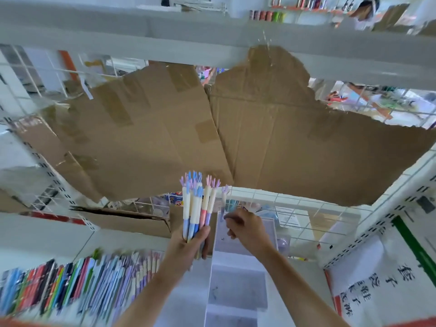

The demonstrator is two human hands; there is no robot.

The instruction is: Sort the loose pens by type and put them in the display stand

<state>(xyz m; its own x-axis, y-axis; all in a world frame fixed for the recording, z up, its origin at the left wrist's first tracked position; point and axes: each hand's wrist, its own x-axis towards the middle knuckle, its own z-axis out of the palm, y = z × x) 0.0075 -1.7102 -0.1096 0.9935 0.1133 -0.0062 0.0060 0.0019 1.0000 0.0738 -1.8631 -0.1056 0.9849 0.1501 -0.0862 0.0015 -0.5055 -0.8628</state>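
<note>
The left hand (193, 239) grips a bunch of pens (197, 208) by their lower ends, holding them upright so their antler-shaped tops fan out just in front of the ragged lower edge of the cardboard sheets (212, 128) that back the shelf. The right hand (245, 228) is just beside the bunch, fingers curled, and seems to pinch a single pale pen (223, 197) over the back compartment of the clear display stand (236, 291); motion blur leaves that grip uncertain. The stand's stepped compartments run down toward the viewer between the two forearms. To the left, a dense row of coloured pens (70, 284) lies close to the left forearm. To the right, a white perforated shelf upright (382, 223) and a handwritten paper sign (365, 293) hem in that side. A white wire grid (295, 208) stands behind the stand, below the cardboard.
</note>
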